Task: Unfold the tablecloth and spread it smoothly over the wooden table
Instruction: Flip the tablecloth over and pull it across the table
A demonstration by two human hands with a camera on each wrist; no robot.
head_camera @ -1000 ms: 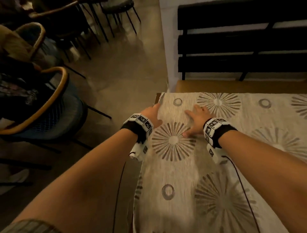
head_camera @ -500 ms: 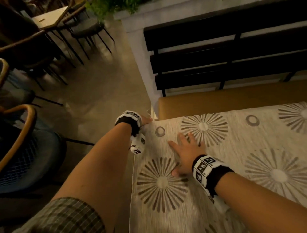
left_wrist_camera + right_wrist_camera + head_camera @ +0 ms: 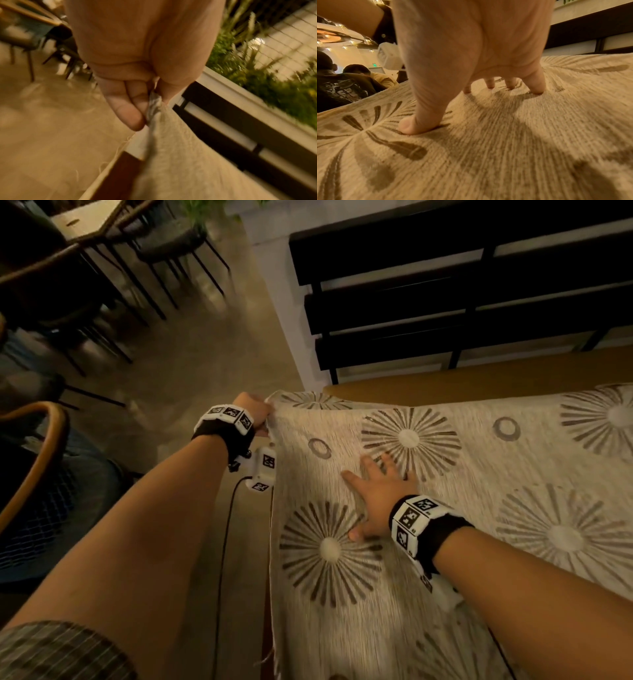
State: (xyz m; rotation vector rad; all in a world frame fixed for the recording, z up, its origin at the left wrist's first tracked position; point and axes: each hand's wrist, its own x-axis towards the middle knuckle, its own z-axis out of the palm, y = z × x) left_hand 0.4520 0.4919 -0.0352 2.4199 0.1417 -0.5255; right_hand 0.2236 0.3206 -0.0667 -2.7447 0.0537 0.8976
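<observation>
A beige tablecloth with grey sunburst and ring prints lies spread over the table, whose dark wooden edge shows under the cloth's left side. My left hand pinches the cloth's far-left corner between thumb and fingers, holding it just off the table's corner. My right hand lies flat on the tablecloth with fingers spread, fingertips pressing down to the right of that corner.
A tan bench seat with a black slatted back runs along the table's far side. Chairs and another table stand on the floor to the left. Seated people and plants lie beyond.
My left hand has moved from the cloth's left edge to its far-left corner and pinched it. My right hand has stayed flat, a little nearer me. The view has swung toward the bench.
</observation>
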